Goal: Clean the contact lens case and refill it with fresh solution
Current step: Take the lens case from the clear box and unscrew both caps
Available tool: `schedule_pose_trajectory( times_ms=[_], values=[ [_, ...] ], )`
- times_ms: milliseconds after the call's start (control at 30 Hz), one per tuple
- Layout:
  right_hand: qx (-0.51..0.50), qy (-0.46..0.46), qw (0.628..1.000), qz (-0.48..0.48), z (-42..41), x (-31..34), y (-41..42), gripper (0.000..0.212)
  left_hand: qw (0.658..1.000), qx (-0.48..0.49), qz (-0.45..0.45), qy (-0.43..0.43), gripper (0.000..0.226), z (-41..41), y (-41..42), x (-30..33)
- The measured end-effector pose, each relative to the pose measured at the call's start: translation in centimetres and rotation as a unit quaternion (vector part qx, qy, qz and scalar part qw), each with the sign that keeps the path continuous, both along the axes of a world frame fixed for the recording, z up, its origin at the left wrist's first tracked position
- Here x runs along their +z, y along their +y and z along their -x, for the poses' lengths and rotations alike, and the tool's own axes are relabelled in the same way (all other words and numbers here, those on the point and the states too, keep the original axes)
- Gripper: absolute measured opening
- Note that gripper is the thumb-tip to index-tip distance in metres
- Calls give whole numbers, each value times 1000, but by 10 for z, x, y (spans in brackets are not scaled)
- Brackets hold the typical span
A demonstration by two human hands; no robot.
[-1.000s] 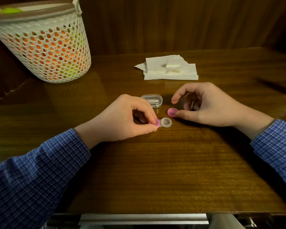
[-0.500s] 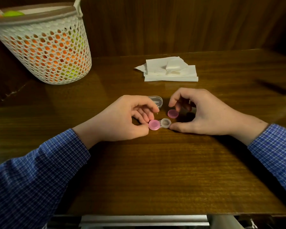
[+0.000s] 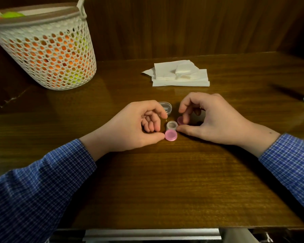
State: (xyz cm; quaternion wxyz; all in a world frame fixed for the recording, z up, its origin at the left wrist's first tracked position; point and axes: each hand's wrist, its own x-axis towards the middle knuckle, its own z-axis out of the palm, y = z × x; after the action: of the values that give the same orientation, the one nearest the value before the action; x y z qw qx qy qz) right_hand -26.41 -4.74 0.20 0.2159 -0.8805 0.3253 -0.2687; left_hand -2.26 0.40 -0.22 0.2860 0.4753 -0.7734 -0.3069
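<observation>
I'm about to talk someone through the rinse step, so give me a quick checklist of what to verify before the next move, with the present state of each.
1. Far well of the lens case uncapped: ok, it stands open.
2. Near well uncapped: not ok, its pink cap looks seated, with the left hand thumb against it.
3. Removed cap within reach: ok, it lies under the right hand fingers.
4. Case steadied: ok, the right thumb touches it.
5. Tissues ready for wiping: ok, stacked behind the hands.
6. Solution bottle at hand: cannot tell, none in view.
</observation>
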Motion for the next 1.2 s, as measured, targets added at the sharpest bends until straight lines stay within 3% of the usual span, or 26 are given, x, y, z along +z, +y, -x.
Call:
schedule_pose_trajectory(
  times_ms=[433, 733, 967, 1200],
  values=[
    [18, -11, 1000, -6, 0, 4, 4, 26, 999, 27, 22, 4, 43, 3, 1, -4],
    [11, 29, 1000, -3, -4, 4, 11, 49, 998, 38, 50, -8, 55, 7, 2, -6],
    [28, 37, 999, -20, -4, 1, 11, 34, 998, 33, 53, -3, 53, 7, 2, -7],
    [63, 21, 996, -58, -2, 1, 9, 33, 999, 8, 40, 4, 54, 3, 0, -5]
  ],
)
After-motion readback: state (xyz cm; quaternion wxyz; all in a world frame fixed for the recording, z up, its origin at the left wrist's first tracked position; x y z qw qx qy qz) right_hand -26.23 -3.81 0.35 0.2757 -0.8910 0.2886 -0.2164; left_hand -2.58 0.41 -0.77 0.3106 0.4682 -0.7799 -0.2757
